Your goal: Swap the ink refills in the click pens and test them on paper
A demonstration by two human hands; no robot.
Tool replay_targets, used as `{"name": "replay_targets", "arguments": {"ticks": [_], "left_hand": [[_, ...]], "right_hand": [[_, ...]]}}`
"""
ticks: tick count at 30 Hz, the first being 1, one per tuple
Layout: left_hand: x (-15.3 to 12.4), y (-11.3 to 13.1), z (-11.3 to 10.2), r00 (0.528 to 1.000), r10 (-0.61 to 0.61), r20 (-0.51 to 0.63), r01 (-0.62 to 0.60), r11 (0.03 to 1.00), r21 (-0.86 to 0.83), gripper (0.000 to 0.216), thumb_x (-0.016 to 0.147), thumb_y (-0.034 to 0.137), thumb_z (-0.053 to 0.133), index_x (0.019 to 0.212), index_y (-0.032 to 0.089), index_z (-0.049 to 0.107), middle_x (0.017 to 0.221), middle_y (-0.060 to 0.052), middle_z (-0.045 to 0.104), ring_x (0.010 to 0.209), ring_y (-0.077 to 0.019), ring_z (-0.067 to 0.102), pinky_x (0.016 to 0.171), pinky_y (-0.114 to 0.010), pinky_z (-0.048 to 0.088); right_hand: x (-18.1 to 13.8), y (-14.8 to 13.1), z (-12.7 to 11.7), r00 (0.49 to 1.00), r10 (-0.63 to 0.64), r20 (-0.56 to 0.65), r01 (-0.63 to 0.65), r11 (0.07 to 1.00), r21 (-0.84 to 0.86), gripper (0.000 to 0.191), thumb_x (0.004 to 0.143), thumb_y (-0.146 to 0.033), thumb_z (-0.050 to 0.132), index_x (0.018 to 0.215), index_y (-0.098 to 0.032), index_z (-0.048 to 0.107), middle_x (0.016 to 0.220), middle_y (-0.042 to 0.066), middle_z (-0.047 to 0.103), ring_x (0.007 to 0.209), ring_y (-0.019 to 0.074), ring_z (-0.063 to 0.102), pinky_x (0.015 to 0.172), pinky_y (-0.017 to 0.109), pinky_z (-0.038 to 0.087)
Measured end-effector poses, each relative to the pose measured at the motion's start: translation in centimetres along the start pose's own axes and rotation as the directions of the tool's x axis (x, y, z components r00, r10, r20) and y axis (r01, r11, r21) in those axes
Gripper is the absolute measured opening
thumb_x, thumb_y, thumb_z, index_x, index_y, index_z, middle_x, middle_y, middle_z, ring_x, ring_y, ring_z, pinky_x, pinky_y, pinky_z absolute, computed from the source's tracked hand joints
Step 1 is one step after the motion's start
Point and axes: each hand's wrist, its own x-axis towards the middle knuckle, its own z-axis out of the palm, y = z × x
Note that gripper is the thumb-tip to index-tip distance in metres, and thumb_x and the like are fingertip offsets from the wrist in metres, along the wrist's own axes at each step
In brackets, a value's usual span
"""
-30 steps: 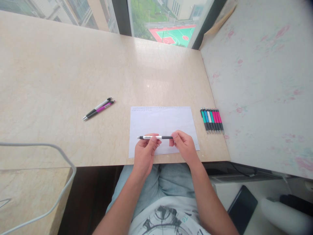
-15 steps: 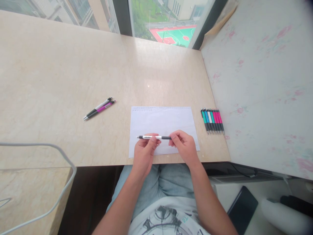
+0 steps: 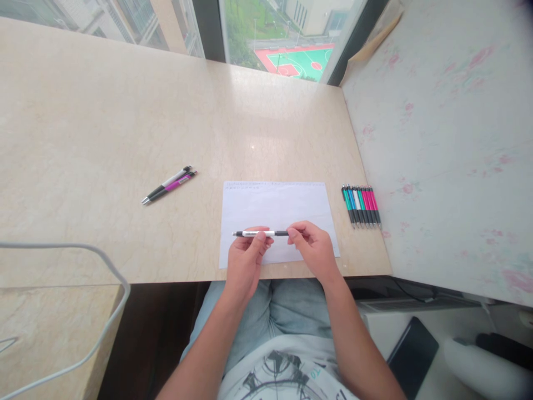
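A black and white pen (image 3: 266, 233) lies level between both hands, just above a white sheet of paper (image 3: 277, 208) on the beige marble desk (image 3: 125, 122). My left hand (image 3: 246, 261) pinches the pen's white middle. My right hand (image 3: 313, 248) pinches its black right end. The pen's left end sticks out free beyond my left fingers.
Two pens (image 3: 169, 184), one white and one purple, lie side by side to the left of the sheet. A row of several coloured pens (image 3: 361, 204) lies to its right, near a pale flowered wall (image 3: 449, 139). A grey cable (image 3: 83, 253) loops at the left.
My right fingers have slid a little leftward along the pen, covering more of its black end. The pen and my left hand have stayed where they were.
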Motion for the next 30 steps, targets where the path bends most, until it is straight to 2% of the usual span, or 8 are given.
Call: {"name": "replay_targets", "arguments": {"ticks": [3, 7, 8, 10, 13, 19, 26, 30], "left_hand": [[0.08, 0.06, -0.02, 1.0, 0.007, -0.011, -0.007, 1.0, -0.023, 0.016, 0.077, 0.029, 0.077, 0.087, 0.015, 0.075, 0.077, -0.002, 0.068, 0.069, -0.0082, 0.062, 0.07, -0.02, 0.05], [0.11, 0.07, 0.02, 1.0, 0.012, -0.016, -0.013, 0.999, -0.039, 0.017, 0.077, 0.029, 0.077, 0.086, 0.015, 0.074, 0.08, -0.003, 0.069, 0.068, -0.0083, 0.062, 0.071, -0.021, 0.05], [0.08, 0.06, 0.06, 1.0, 0.007, -0.014, -0.008, 0.999, -0.034, 0.018, 0.077, 0.029, 0.077, 0.087, 0.015, 0.074, 0.079, -0.003, 0.069, 0.068, -0.0084, 0.062, 0.071, -0.021, 0.05], [0.0, 0.04, 0.15, 1.0, -0.003, -0.009, 0.003, 1.0, -0.021, 0.019, 0.077, 0.029, 0.077, 0.087, 0.015, 0.074, 0.076, -0.002, 0.068, 0.068, -0.0087, 0.062, 0.07, -0.021, 0.049], [-0.11, 0.07, 0.32, 1.0, -0.003, -0.01, 0.003, 1.0, -0.011, 0.018, 0.077, 0.029, 0.077, 0.086, 0.014, 0.074, 0.075, -0.003, 0.068, 0.068, -0.009, 0.062, 0.07, -0.021, 0.049], [-0.17, 0.25, 0.54, 1.0, -0.002, -0.031, 0.001, 1.0, -0.03, 0.02, 0.074, 0.029, 0.079, 0.086, 0.014, 0.075, 0.077, -0.003, 0.068, 0.068, -0.0087, 0.062, 0.069, -0.021, 0.049], [-0.27, 0.35, 0.59, 0.999, -0.023, -0.04, 0.02, 0.998, -0.066, 0.02, 0.075, 0.031, 0.078, 0.086, 0.014, 0.074, 0.077, -0.002, 0.068, 0.069, -0.0088, 0.063, 0.07, -0.02, 0.051], [-0.2, 0.37, 0.44, 0.999, -0.031, -0.025, 0.029, 0.996, -0.086, 0.019, 0.077, 0.03, 0.077, 0.088, 0.014, 0.073, 0.078, -0.002, 0.068, 0.069, -0.0082, 0.064, 0.071, -0.02, 0.051]], "right_hand": [[0.02, -0.17, 0.04, 0.996, -0.08, -0.034, 0.081, 0.997, 0.021, 0.01, 0.086, -0.032, 0.065, 0.093, -0.023, 0.065, 0.087, 0.003, 0.068, 0.083, 0.0167, 0.064, 0.068, 0.027, 0.053], [0.09, -0.31, 0.13, 0.996, -0.093, 0.007, 0.091, 0.99, 0.104, 0.046, 0.081, -0.034, 0.071, 0.123, -0.027, 0.054, 0.109, 0.006, 0.066, 0.104, 0.0202, 0.061, 0.07, 0.027, 0.054], [0.11, -0.31, 0.16, 0.998, -0.066, 0.023, 0.063, 0.991, 0.118, 0.044, 0.083, -0.037, 0.069, 0.123, -0.026, 0.054, 0.106, 0.006, 0.066, 0.1, 0.0198, 0.063, 0.068, 0.027, 0.054], [0.14, -0.31, 0.2, 0.999, 0.004, 0.047, -0.009, 0.994, 0.113, 0.027, 0.09, -0.043, 0.059, 0.106, -0.022, 0.062, 0.085, 0.004, 0.068, 0.08, 0.0166, 0.064, 0.062, 0.026, 0.052], [0.12, -0.38, 0.19, 0.998, 0.058, 0.036, -0.06, 0.995, 0.077, 0.03, 0.094, -0.044, 0.052, 0.084, -0.02, 0.066, 0.062, 0.0, 0.062, 0.059, 0.0134, 0.059, 0.059, 0.027, 0.051], [-0.03, -0.57, -0.21, 0.995, -0.087, -0.04, 0.088, 0.996, 0.0, 0.013, 0.086, -0.031, 0.065, 0.095, -0.022, 0.068, 0.096, 0.005, 0.071, 0.087, 0.0191, 0.065, 0.07, 0.031, 0.053], [-0.03, -0.79, -0.52, 0.974, -0.222, -0.032, 0.224, 0.973, 0.059, 0.007, 0.085, -0.017, 0.064, 0.088, -0.023, 0.065, 0.096, 0.004, 0.068, 0.09, 0.0179, 0.064, 0.066, 0.028, 0.05], [-0.07, -0.71, -0.6, 0.983, -0.179, -0.024, 0.181, 0.98, 0.088, 0.007, 0.085, -0.02, 0.064, 0.092, -0.023, 0.065, 0.095, 0.004, 0.067, 0.089, 0.0181, 0.064, 0.068, 0.029, 0.052]]}}
